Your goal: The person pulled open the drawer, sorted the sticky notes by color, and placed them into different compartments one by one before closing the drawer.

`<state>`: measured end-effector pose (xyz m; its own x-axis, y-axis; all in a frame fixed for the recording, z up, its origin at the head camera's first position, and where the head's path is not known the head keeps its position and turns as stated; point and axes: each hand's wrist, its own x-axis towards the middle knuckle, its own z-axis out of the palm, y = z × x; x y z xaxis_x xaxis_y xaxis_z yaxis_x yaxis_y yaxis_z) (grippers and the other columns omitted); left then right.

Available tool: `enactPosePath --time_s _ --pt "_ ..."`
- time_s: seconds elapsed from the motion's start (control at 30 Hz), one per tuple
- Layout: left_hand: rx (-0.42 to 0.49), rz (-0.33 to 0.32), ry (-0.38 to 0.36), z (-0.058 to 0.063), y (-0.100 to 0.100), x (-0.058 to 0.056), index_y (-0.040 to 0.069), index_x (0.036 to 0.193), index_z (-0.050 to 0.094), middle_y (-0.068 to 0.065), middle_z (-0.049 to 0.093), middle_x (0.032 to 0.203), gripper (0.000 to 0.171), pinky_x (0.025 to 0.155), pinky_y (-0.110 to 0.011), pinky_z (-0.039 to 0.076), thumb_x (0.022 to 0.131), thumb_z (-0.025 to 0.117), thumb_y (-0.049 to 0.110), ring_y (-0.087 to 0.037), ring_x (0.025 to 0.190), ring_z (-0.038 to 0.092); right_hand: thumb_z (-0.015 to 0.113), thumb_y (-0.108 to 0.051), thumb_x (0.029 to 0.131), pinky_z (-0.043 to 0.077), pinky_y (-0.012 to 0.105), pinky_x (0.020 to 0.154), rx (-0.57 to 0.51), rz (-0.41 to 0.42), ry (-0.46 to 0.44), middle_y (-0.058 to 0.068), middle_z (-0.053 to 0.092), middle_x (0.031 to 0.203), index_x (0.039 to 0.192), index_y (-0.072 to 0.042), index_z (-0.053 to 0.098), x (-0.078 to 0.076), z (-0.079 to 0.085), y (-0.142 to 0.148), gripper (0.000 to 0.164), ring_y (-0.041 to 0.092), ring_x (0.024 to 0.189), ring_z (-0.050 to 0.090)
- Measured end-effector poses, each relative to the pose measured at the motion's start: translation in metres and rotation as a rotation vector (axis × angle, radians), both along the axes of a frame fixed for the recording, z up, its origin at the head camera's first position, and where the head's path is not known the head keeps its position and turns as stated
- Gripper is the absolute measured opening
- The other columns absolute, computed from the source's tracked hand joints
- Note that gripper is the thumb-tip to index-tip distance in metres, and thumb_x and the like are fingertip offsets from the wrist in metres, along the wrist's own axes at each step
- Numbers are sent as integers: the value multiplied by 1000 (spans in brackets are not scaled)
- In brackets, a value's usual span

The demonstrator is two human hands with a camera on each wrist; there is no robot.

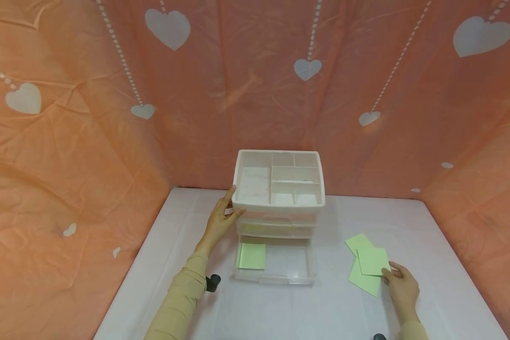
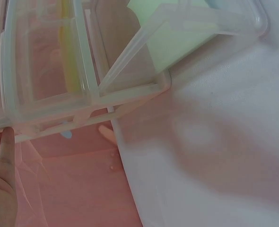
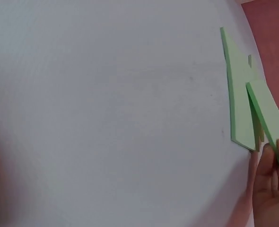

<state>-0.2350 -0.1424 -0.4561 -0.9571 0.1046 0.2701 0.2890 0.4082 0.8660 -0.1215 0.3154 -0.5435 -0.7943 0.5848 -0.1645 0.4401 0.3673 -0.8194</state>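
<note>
A white plastic drawer organizer (image 1: 278,206) stands on the table, its clear bottom drawer (image 1: 289,279) pulled out. Inside that drawer, at its left, lies a green sticky note pad (image 1: 252,256). My left hand (image 1: 219,219) rests against the organizer's upper left corner, thumb on the front and fairly straight fingers along the side; fingers (image 2: 6,156) touch its edge in the left wrist view. To the right, my right hand (image 1: 402,285) pinches another green sticky note pad (image 1: 372,261) by its corner, with the thumb on top. That pad (image 3: 269,111) is tilted over other green pads (image 3: 241,94).
Two more green pads, one upper (image 1: 358,242) and one lower (image 1: 364,279), lie beneath the held one. Something yellow (image 2: 68,47) shows through a closed drawer. Open compartments (image 1: 295,177) top the organizer. An orange curtain (image 1: 263,94) with hearts surrounds the white table (image 1: 340,316).
</note>
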Motion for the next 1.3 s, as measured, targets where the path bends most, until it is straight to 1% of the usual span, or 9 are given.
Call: enactPosePath --time_s 0.1,0.3,0.37,0.47,0.57,0.87,1.07,1.13,1.3 --pt "-5 3 -12 0 0 0 42 144 27 -13 50 120 70 91 -41 53 87 66 29 -28 113 52 59 -16 90 49 7 60 -99 -21 33 -25 48 68 128 1 51 1 0 0 43 -11 58 55" --pt "-4 7 -8 -1 1 0 40 144 28 -13 50 121 69 91 -41 53 87 65 30 -28 113 53 61 -15 89 51 6 68 -263 -70 86 -23 49 79 127 -5 54 3 5 -2 40 -12 65 57" --pt "-2 7 -7 -1 1 0 40 144 28 -13 50 120 69 91 -40 53 87 65 30 -28 112 53 63 -15 89 51 6 69 -310 -79 107 -24 50 80 120 -16 61 4 7 -3 31 -12 66 58" --pt "-2 6 -10 -2 1 -1 41 144 28 -12 50 121 69 91 -40 53 87 65 30 -28 113 53 66 -14 87 52 7 68 -405 -107 156 -23 53 79 97 -29 67 4 10 -3 18 -10 66 59" --pt "-4 4 -12 -2 1 -1 41 144 27 -12 50 121 69 91 -41 53 87 65 31 -29 113 53 68 -12 85 52 8 68 -477 -125 192 -21 56 78 85 -33 68 3 13 -5 21 -8 65 61" --pt "-11 11 -3 0 2 0 36 145 29 -14 50 120 69 90 -40 53 87 65 30 -29 112 54 73 -11 80 53 9 67 -513 -53 230 -20 62 76 85 -31 69 -2 20 -15 20 -5 65 62" --pt "-9 14 -13 1 2 0 29 147 29 -17 50 120 70 91 -44 52 87 65 26 -32 113 53 72 -7 80 54 12 68 -558 31 313 -17 67 78 88 -23 71 -5 24 -25 18 -2 68 65" --pt "-10 13 -19 4 3 1 25 147 28 -19 49 121 70 92 -45 52 88 65 22 -34 113 52 70 -5 81 54 12 69 -561 67 345 -16 68 79 88 -21 70 -6 27 -29 17 -2 69 65" --pt "-24 3 -16 26 8 17 17 147 28 -21 49 121 68 91 -45 52 89 63 18 -35 112 52 70 -7 82 55 13 70 -561 143 380 -14 68 80 91 -15 68 -8 31 -36 13 0 71 66"
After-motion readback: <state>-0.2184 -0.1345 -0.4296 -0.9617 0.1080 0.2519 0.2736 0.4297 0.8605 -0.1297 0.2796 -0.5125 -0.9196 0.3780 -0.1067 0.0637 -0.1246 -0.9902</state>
